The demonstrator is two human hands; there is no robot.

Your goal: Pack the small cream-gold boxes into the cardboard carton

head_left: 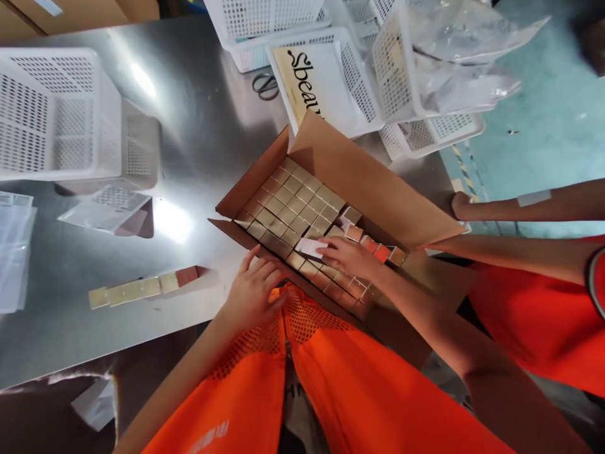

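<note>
The right hand (347,255) lies just right of the frame's centre, its fingers (328,247) stretched flat and pointing toward the left, their tips resting on a pale small box (308,246) that sits in the near rows of the carton (378,183). The fingers are extended, not curled round anything; they press on top of that box without clasping it. The pale box lies directly beyond the fingertips, to their left in the picture, flush among the packed rows.

The left hand (253,291) sits lower and to the left, at the carton's near wall, fingers loosely bent with the tips touching the cardboard edge; it holds nothing that can be seen. Of the two, the right hand is the nearer to the pale box, being in contact with it.

The gold small boxes (293,202) fill the carton in a grid whose long rows run diagonally from the upper left toward the lower right of the frame. A gap shows near the carton's right end, where a few boxes (352,217) lie tilted.

Well apart, at the lower left on the steel table (198,113), a separate row of boxes (142,287) lies end to end. White baskets (51,113) stand at the upper left and top. Another person's arm (520,205) reaches in from the right edge.
</note>
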